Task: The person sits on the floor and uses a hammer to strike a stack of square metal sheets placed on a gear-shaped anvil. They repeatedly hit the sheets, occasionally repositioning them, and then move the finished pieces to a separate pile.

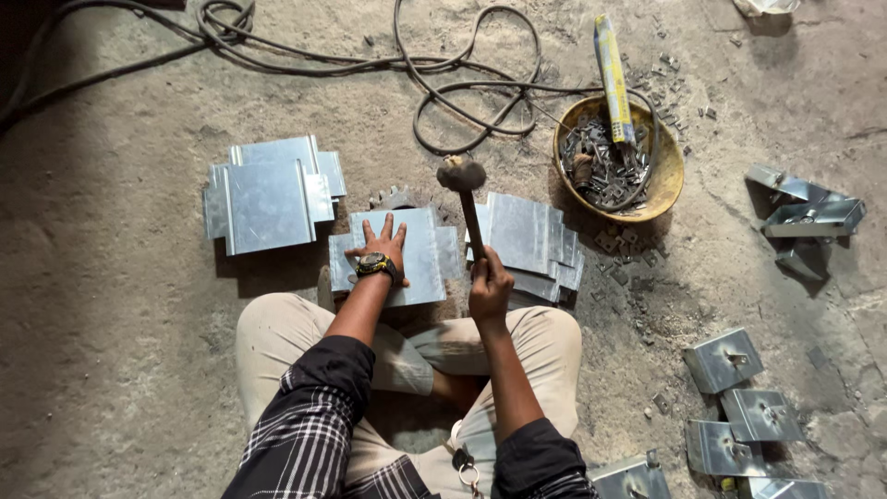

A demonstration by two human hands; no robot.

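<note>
- To your far left a stack of bent metal sheets [270, 192] lies on the floor [111, 305];
- Your left hand [379, 245] presses flat, fingers spread, on the metal plate [420, 254] before your knees;
- Your right hand [488, 286] is wrapped around the hammer [465, 189] handle, head raised above the plate;
- Further right sits a yellow bowl [667, 176] of small metal parts.

Left hand [379, 244] is laid flat, fingers spread, on sheet-metal plate [416, 254]. Hammer [467, 199] is gripped by right hand [488, 286], head raised. Plate stacks [268, 194] l. & r.; yellow bowl [667, 180] w/ small metal pcs; cables [462, 92] on floor.
</note>
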